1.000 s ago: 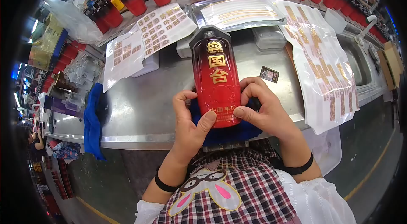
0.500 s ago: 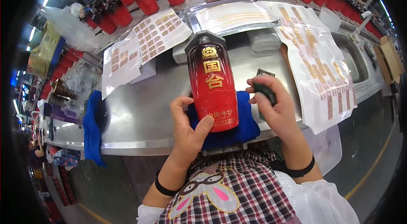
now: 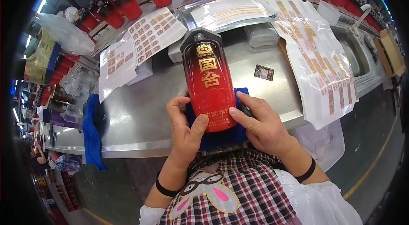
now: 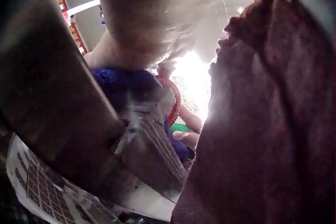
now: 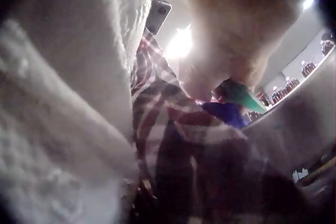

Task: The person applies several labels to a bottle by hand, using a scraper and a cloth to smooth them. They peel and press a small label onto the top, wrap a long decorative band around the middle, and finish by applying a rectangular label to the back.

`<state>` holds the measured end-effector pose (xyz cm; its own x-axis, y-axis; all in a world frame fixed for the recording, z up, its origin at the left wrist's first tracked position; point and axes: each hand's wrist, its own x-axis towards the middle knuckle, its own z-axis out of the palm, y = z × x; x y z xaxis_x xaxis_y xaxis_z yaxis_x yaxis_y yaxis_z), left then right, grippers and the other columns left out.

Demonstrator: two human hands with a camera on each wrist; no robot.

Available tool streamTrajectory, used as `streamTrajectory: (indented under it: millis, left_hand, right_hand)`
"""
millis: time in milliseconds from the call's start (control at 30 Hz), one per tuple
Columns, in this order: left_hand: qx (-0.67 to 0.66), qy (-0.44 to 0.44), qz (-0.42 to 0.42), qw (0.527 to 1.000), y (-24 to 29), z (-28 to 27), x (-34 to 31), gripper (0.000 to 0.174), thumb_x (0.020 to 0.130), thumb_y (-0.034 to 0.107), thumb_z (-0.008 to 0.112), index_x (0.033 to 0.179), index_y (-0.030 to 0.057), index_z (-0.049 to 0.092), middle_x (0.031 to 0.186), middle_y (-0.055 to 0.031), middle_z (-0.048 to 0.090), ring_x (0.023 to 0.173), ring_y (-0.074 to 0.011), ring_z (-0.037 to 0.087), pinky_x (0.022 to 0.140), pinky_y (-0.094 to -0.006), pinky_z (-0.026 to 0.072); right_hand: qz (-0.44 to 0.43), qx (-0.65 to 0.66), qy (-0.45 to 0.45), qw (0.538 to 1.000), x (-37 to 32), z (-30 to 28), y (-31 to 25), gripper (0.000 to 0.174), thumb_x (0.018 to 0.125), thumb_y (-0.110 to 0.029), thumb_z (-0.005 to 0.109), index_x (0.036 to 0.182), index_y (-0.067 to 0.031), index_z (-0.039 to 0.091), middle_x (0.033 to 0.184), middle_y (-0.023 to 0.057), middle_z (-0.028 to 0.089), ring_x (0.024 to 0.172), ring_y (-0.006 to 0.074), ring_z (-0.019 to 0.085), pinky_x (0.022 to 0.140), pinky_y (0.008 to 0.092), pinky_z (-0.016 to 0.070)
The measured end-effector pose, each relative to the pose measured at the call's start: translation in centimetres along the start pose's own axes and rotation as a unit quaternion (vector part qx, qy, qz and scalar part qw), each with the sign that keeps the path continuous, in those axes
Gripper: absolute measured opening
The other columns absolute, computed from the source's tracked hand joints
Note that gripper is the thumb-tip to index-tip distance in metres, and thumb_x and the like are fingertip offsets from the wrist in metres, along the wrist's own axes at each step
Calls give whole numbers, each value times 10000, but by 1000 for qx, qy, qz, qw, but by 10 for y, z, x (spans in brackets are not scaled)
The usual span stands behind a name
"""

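Left hand (image 3: 183, 126) grips red bottle (image 3: 209, 91) low | right hand (image 3: 266, 128) loosely bent, thumb touching it, hold on green piece (image 5: 242, 97) unclear | risk: dragging thumb scuffs gold lettering (image 3: 218, 114)

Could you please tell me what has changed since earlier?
The right hand, drawn away from the bottle with a dark green item a moment ago, is back at its lower right edge. The left hand still holds the bottle; the card hasn't moved.
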<state>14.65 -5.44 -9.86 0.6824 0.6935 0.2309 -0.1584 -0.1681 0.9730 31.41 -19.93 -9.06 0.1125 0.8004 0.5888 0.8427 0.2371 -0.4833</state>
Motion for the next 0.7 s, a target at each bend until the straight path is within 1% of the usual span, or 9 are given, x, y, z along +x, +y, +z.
streamTrajectory:
  millis: [33,133,233,333,433,533,700]
  left_hand:
    - [-9,2,-1,1000,2,0,0,522,953,289,649,1266,20,330,1228,-119,411,1182,-191,391,1062,-344,288]
    - [11,7,25,1000,-4,0,1,510,956,280,643,1268,21,333,1218,-112,406,1162,-183,393,1050,-340,296]
    - [-7,7,6,1000,-4,0,0,514,956,279,642,1274,21,330,1205,-103,402,1137,-173,392,1034,-335,304]
    - [35,-11,21,999,-14,-9,-2,484,980,268,587,1310,56,305,1260,-122,456,1166,-180,436,1045,-341,326]
    - [43,-12,28,999,-8,-4,-1,473,983,255,585,1310,60,304,1254,-120,461,1163,-175,433,1045,-340,326]
    - [-16,1,14,1000,-3,1,0,489,969,267,626,1272,35,320,1221,-110,417,1140,-171,400,1036,-333,311]
    - [-23,-1,7,1000,-1,2,0,487,974,271,623,1272,41,314,1229,-117,430,1151,-174,408,1036,-332,320]
  right_hand:
    - [-3,-6,0,1000,-1,1,1,686,672,101,643,1321,-120,603,1281,292,538,1041,417,610,907,437,518]
    - [-1,-7,5,1000,-2,4,2,668,671,93,646,1304,-117,619,1278,289,542,1043,410,613,903,435,521]
    - [-4,-12,9,1000,-2,6,3,652,671,92,648,1289,-114,633,1264,285,552,1042,403,617,897,433,524]
    - [-5,-12,16,1000,-1,5,1,641,675,94,648,1281,-111,638,1244,278,566,1026,395,623,883,432,527]
    - [-3,-12,15,1000,0,5,0,628,678,98,646,1271,-108,645,1232,273,574,1013,392,626,872,433,528]
    - [-2,-10,19,1000,1,6,0,625,680,98,647,1270,-108,645,1233,267,577,1014,391,627,874,431,528]
    - [0,-5,17,1000,0,6,0,637,675,101,650,1277,-107,640,1242,259,576,1019,389,628,876,428,527]
